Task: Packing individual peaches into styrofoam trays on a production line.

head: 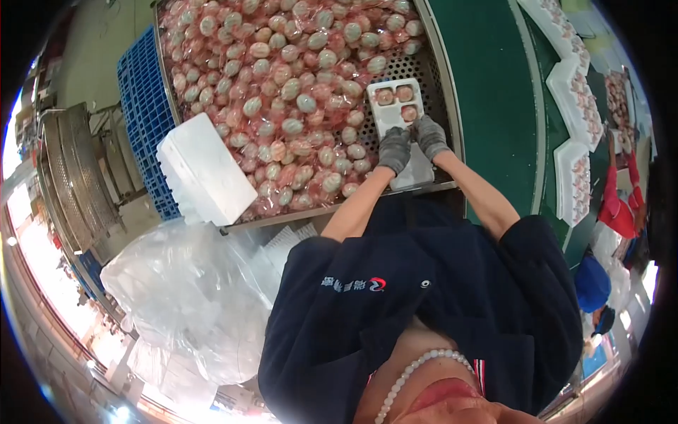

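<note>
A white foam tray (390, 114) with cup-shaped hollows lies on the perforated metal bottom at the right side of the bin. Three wrapped eggs (405, 94) sit in its far hollows, and one hollow at the left is bare. My left hand (395, 150), in a grey knitted glove, rests over the near left part of the tray. Close beside it, my right hand (431, 137), gloved alike, bends its fingers at the tray's right edge. The fingertips of both hands are hidden, so what they hold is unclear. More white foam (414, 168) shows beneath my wrists.
Eggs in clear-and-pink film (291, 87) fill most of the metal bin (450, 90). A stack of white trays (206, 169) leans over its near left corner. Filled trays (574, 100) line the green conveyor belt (484, 79). Left are a blue plastic crate (143, 106) and plastic bag (190, 297); co-worker's sleeve (612, 193) right.
</note>
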`<state>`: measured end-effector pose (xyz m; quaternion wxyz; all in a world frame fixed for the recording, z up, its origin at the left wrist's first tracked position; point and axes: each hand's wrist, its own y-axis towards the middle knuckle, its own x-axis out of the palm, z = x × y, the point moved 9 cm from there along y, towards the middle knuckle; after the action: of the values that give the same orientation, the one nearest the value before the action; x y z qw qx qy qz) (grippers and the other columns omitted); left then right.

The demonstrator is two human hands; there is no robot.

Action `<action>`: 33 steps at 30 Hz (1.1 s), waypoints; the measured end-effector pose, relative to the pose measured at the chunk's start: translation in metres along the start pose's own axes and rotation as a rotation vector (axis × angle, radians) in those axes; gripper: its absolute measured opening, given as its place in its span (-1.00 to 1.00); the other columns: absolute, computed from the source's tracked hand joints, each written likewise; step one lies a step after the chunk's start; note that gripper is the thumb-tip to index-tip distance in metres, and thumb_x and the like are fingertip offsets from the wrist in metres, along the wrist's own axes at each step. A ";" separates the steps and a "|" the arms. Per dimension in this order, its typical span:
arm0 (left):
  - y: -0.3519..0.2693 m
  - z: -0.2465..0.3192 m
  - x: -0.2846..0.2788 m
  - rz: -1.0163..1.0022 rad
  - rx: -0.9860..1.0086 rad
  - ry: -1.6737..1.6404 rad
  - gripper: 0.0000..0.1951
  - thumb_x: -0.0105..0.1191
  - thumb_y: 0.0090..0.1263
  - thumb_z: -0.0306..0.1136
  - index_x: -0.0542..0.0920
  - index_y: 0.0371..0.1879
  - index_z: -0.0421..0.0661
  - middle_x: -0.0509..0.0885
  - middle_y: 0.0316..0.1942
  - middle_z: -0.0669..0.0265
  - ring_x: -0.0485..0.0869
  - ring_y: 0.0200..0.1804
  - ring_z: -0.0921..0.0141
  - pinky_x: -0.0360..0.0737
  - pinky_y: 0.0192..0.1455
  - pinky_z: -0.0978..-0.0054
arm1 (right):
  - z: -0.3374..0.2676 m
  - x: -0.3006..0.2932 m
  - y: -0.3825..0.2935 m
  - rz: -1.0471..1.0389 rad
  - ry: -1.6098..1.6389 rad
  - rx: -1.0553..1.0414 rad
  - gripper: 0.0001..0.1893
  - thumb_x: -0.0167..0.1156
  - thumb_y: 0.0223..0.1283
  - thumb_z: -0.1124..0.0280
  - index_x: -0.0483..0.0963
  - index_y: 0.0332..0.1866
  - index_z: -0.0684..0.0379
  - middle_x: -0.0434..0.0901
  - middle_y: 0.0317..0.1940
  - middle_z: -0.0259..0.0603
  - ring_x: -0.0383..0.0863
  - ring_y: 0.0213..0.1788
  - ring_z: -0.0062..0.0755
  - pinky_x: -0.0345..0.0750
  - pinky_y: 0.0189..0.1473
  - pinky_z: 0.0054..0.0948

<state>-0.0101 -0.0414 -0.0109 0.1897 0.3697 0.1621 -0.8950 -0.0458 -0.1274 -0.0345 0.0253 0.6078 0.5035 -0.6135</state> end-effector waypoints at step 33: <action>-0.060 -0.074 -0.048 0.051 -0.498 -1.940 -0.82 0.02 0.14 -0.43 0.47 -0.26 -0.12 0.55 -0.31 0.34 0.55 -0.29 0.43 0.54 -0.22 0.50 | -0.073 -0.015 -0.080 0.093 1.086 -0.208 -0.48 0.14 0.00 0.18 0.27 0.03 0.28 0.45 -0.16 -0.12 0.44 -0.12 -0.36 0.34 -0.04 -0.47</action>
<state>0.0382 0.0533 -0.0177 0.3313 -0.5670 0.1123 -0.7458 -0.0410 -0.0497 0.0418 -0.1513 0.8526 0.4748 -0.1572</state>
